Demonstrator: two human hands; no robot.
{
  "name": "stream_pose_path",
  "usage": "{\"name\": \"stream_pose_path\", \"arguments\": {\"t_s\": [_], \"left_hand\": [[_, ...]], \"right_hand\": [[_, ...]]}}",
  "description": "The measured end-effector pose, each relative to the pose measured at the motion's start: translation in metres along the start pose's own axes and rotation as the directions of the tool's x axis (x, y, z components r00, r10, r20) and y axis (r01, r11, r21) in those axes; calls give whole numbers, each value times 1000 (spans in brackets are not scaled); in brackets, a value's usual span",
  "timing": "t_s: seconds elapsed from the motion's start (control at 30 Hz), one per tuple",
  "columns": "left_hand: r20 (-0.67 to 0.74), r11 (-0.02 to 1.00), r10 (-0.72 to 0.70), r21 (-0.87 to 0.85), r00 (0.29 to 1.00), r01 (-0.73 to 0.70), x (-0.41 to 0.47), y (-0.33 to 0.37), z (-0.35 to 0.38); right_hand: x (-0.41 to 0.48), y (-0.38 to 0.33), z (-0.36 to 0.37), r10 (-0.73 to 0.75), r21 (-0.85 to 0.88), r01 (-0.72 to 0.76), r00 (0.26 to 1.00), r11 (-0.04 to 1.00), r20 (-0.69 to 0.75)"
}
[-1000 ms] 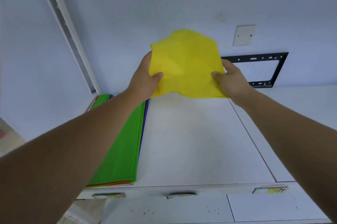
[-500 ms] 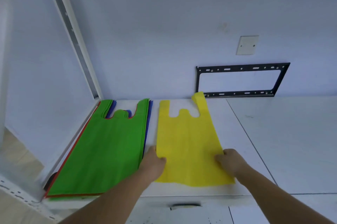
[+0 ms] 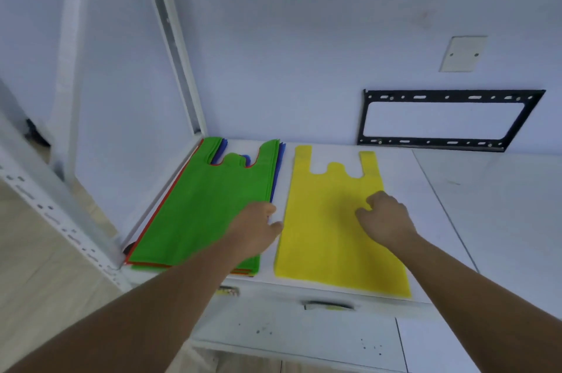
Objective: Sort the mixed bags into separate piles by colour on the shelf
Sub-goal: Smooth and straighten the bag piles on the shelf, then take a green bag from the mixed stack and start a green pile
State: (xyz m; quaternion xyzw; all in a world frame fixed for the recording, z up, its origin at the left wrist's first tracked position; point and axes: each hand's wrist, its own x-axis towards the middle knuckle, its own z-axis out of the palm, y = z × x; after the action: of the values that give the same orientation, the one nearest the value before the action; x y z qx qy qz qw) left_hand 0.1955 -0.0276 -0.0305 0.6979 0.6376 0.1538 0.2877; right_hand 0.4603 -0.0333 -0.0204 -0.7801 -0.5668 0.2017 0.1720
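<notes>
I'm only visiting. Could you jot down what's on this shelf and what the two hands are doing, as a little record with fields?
Surface: white shelf
Left pile: green vest-shaped fabric bag on top, blue edges and red ones showing beneath
Right pile: one flat yellow vest-shaped fabric bag, beside the left pile, not touching it
Left hand: blurred, over the green bag's right edge; grip unclear
Right hand: rests on the yellow bag, fingers loosely bent
Wall: black metal bracket

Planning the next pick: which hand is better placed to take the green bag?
Left: the left hand is at the edge of the green bag; the right hand rests on the yellow bag.
</notes>
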Motion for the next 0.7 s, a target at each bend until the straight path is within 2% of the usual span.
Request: {"name": "stream_pose_path", "arguments": {"t_s": [0.07, 0.13, 0.27, 0.37, 0.43, 0.57, 0.7], "left_hand": [[4, 998, 39, 46, 999, -39, -9, -17, -19], [37, 990, 53, 128, 998, -57, -19, -38, -36], [147, 962, 96, 239, 984, -130, -32, -76, -61], [242, 923, 148, 314, 959, -222, -37, -97, -66], [283, 899, 192, 334, 940, -284, -37, -110, -64], [272, 830, 313, 389, 910, -401, -32, -129, -60], [275, 833, 322, 372, 906, -409, -24, -130, -62]], "right_hand": [[-8, -31, 13, -115, 143, 103, 990, 984, 78], [-17, -58, 34, -164, 274, 114, 972, 955, 167], [-35, -105, 72, -154, 494, -29, 933, 869, 326], [-42, -124, 99, -82, 457, -120, 914, 881, 398], [-40, -127, 119, -60, 406, -98, 931, 909, 360], [-44, -126, 139, -5, 466, -92, 979, 880, 203], [-74, -138, 129, 74, 531, -113, 993, 840, 94]]}}
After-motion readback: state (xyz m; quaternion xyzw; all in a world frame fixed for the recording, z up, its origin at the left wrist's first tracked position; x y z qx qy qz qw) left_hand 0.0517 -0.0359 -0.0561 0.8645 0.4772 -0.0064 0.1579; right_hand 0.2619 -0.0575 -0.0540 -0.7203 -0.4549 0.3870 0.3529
